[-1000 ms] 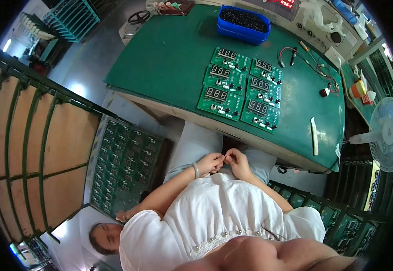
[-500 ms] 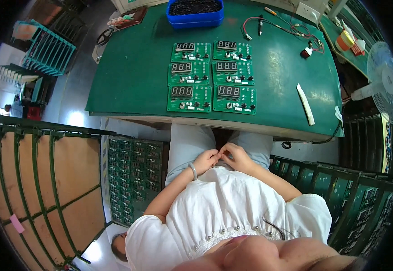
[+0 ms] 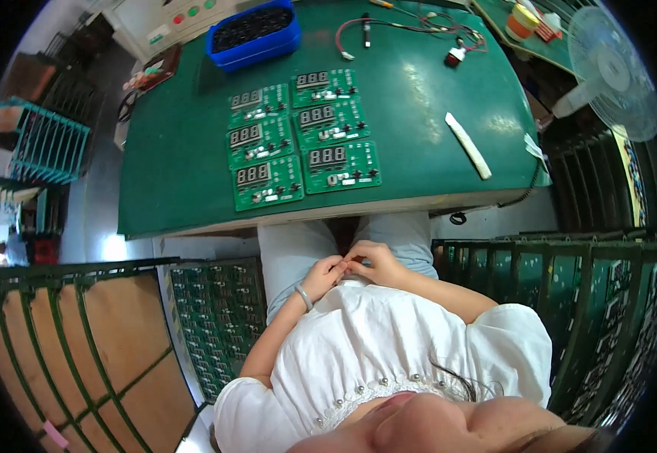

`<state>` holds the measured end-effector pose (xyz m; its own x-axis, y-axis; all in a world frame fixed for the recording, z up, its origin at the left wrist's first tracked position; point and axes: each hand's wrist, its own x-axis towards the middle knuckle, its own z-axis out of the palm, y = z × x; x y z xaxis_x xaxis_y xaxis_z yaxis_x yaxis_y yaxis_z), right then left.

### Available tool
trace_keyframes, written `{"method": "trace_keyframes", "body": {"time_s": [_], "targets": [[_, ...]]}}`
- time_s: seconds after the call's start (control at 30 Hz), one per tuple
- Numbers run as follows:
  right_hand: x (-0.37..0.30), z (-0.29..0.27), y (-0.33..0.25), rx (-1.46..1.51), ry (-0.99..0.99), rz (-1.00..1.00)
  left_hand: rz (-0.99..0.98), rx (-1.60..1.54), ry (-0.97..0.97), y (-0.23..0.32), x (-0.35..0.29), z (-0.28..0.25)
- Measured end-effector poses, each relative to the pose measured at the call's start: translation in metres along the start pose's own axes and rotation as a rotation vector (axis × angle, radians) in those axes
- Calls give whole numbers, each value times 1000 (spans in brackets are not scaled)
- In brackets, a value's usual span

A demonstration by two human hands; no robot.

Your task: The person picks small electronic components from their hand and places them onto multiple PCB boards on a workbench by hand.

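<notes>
fingers (image 3: 335, 263) drawn together over the lap; circuit boards (image 3: 331, 122) on the table (image 3: 181, 158)

left hand (image 3: 318, 280) and right hand (image 3: 378, 264) meet in front of the white shirt (image 3: 411, 325), over the pale trousers (image 3: 290, 245), short of the table's near edge. fingers are curled, the space between the two sets of tips narrow, the tips touching or very nearly so. whether anything small is pinched there cannot be told at this size. a pale bangle (image 3: 303, 297) sits on the left wrist.

circuit boards: six counted, lying flat on the green table top in two columns of three, well apart from both hands. each bears a dark display window toward its upper left. the nearest row lies near the front edge.

also on the table: a blue tub (image 3: 259, 56) of small black pieces (image 3: 251, 29), beyond the left column; a black pen-shaped item (image 3: 366, 32) beside a tangle of wires (image 3: 434, 29), beyond the boards and to the right; a white strip (image 3: 467, 146), lying aslant to the right of the boards.

surroundings: a rack (image 3: 90, 347) with brown panels at the left; further boards (image 3: 215, 325) beside the left leg; a dark green rack of boards (image 3: 543, 302) at the right; a white fan (image 3: 611, 72) past the table's right side.
</notes>
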<state>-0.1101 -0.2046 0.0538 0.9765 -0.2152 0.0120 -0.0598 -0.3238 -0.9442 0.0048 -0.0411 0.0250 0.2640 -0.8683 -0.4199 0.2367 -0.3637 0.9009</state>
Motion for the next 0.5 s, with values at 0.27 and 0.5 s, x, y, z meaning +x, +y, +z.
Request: {"method": "trace_keyframes", "body": {"time_s": [0.27,0.5], "targets": [[1,-3,-15,79,-52,-35,39,22,-104,-8,-1,-10],[27,-87,-75,-151,207,-347,-84,-363,-51,-1,2,-14]]}}
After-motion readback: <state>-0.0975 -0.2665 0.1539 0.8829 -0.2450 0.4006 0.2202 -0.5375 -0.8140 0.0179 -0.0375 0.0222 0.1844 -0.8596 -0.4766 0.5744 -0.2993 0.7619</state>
